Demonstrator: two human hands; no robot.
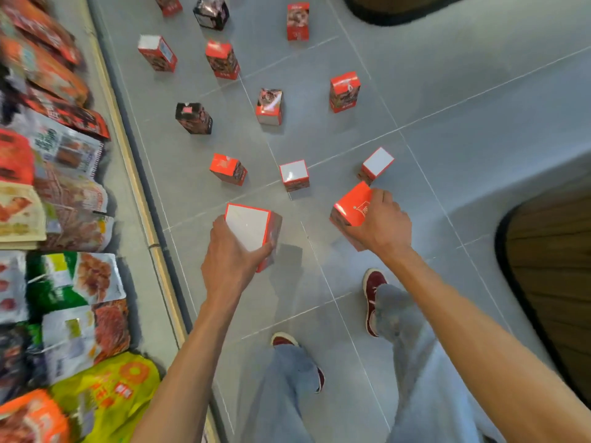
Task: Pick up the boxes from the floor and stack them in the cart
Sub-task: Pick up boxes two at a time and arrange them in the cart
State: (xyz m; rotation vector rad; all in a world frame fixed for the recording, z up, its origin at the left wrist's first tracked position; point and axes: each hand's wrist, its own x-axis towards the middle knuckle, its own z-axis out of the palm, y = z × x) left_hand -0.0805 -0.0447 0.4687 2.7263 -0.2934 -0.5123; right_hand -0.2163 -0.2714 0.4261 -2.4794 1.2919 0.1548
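Note:
My left hand (228, 263) grips a red box with a white face (249, 230), lifted above the grey tiled floor. My right hand (382, 223) is closed around a second red box (351, 207), tilted, also off the floor. Several more red and dark boxes stand scattered on the tiles ahead, the nearest being a white-topped box (294, 174), another white-topped box (377, 164) just beyond my right hand, and a red box (228, 169). No cart shows in this view.
A shelf of snack bags (64, 219) runs down the left side behind a yellow edge strip (140, 193). Dark-rimmed wooden fixtures sit at the right (550, 282) and top right (399, 8). My legs and red shoes (372, 298) are below.

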